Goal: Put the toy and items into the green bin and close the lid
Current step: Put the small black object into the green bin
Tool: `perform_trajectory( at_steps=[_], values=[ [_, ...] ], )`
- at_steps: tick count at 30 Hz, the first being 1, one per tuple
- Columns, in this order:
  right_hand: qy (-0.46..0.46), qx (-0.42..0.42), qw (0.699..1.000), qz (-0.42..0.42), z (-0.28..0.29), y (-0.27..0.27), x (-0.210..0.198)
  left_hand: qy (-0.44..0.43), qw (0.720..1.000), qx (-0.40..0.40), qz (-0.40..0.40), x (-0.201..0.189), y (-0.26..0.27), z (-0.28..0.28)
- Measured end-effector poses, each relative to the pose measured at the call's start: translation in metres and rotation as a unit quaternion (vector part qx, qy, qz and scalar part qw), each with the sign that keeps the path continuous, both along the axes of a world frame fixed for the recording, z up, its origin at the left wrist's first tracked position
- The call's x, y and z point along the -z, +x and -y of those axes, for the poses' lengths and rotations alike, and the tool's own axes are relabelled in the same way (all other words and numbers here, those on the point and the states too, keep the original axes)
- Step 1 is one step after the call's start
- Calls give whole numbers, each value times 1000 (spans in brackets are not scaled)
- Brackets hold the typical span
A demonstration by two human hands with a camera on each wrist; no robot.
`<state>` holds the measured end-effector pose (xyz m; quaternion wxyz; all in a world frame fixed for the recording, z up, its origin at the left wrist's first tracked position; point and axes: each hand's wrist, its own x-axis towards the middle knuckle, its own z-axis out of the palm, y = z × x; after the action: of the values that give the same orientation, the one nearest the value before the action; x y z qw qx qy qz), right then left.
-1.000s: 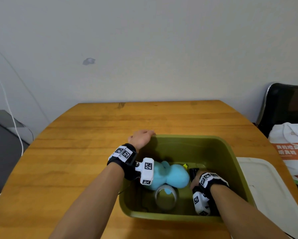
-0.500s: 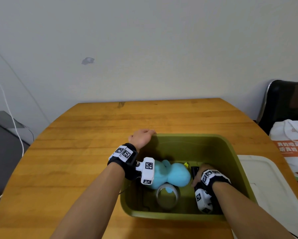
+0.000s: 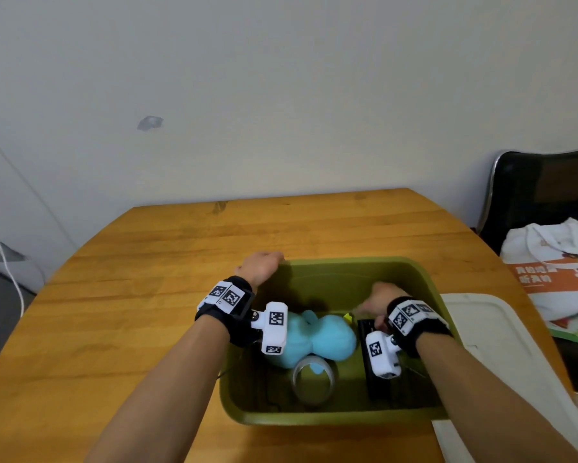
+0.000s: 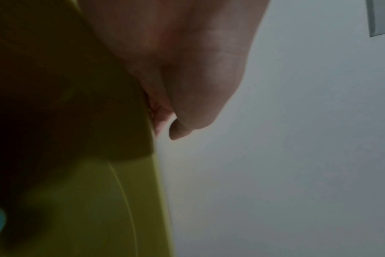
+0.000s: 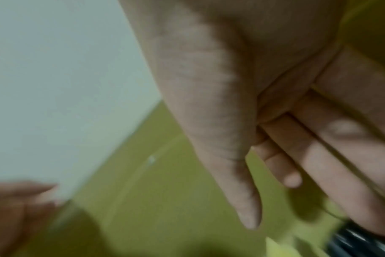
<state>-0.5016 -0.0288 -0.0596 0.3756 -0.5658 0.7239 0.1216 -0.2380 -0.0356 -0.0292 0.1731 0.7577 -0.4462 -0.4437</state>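
Note:
The green bin [image 3: 429, 289] stands on the wooden table. Inside it lie a light blue plush toy [image 3: 331, 339], a clear tape roll [image 3: 312, 379] and a black flat item [image 3: 372, 379]. My left hand [image 3: 267, 262] grips the bin's far left corner, its fingers curled over the rim; in the left wrist view the left hand [image 4: 171, 125] lies against the bin's wall [image 4: 88, 200]. My right hand [image 3: 367, 305] hovers inside the bin above the black item and holds nothing. In the right wrist view, the right hand [image 5: 273, 203] has straight, relaxed fingers [image 5: 319, 156].
The white lid [image 3: 481, 345] lies flat on the table just right of the bin. A black chair [image 3: 531, 188] with a white bag [image 3: 548, 272] on it stands at the far right. Bare tabletop [image 3: 147, 295] stretches to the left and behind the bin.
My right hand has let go of the black item and lifted from the bin's floor, moving up and toward the far wall. The left hand stays on the corner.

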Motion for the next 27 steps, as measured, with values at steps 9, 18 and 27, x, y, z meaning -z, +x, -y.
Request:
perform_trajectory(
  at_steps=[9, 18, 27],
  values=[
    [-141, 95, 968, 187, -14, -37, -88, -13, 984, 144, 103, -44, -93, 4],
    [-213, 169, 930, 248, -39, -72, -93, -29, 944, 301, 133, -36, -187, 12],
    [-291, 261, 842, 373, -52, -118, -90, -31, 947, 296, 121, -21, -186, 20]
  ],
)
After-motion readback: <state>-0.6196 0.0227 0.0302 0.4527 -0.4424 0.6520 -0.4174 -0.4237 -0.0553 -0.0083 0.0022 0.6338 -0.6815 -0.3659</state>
